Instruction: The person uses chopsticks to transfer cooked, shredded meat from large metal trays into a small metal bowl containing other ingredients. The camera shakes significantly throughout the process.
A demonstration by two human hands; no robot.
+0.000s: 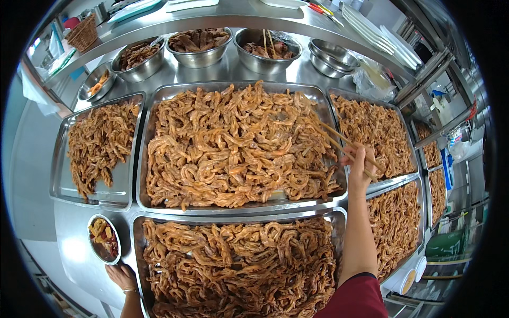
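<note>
My right hand (360, 159) grips a pair of long wooden chopsticks (335, 131). Their tips reach into the right side of a heap of brown, glazed cooked meat pieces (222, 143), long and curled like poultry necks. That heap fills most of a large stainless steel tray (242, 207). Nearer to me, a second tray (344, 222) holds darker pieces (238, 270) of the same kind. My left hand (121, 277) rests on the steel table just below a small metal bowl (104, 216) of spices and red dried chillies (111, 240); whether it touches the rim, I cannot tell.
More meat lies in a left tray (59, 175) and right-hand trays (413, 173). Behind stand steel bowls of dark meat (199, 59), one with chopsticks (265, 65), and stacked bowls (332, 67). An overhead shelf (238, 22) carries white plates (368, 30), scissors (318, 8) and a wicker basket (82, 33).
</note>
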